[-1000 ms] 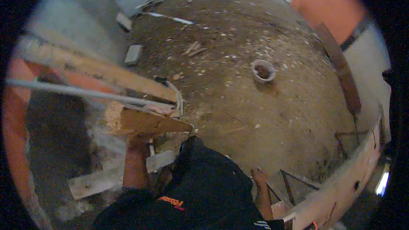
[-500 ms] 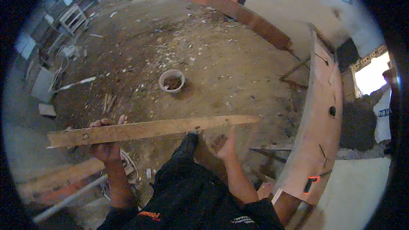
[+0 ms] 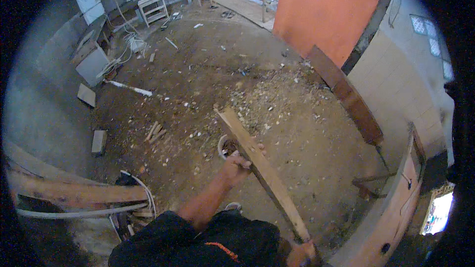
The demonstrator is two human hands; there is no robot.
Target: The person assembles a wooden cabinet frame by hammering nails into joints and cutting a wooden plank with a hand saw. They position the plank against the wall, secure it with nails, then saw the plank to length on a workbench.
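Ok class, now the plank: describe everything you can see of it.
The plank is long, narrow and light brown, wood by its look, with a darker side and an uneven far end. It slants from upper left to lower right, above the floor. The left hand grips it partway along; the right hand is at its near end.

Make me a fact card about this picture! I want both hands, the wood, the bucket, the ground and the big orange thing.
Left hand: gripping the plank around its middle
Right hand: at the plank's near end, grip unclear
Plank: wooden, slanting from upper left to lower right
Bucket: pale, round, partly hidden behind plank and left hand
Ground: brown, strewn with stones and scraps
Orange wall: beyond the ground
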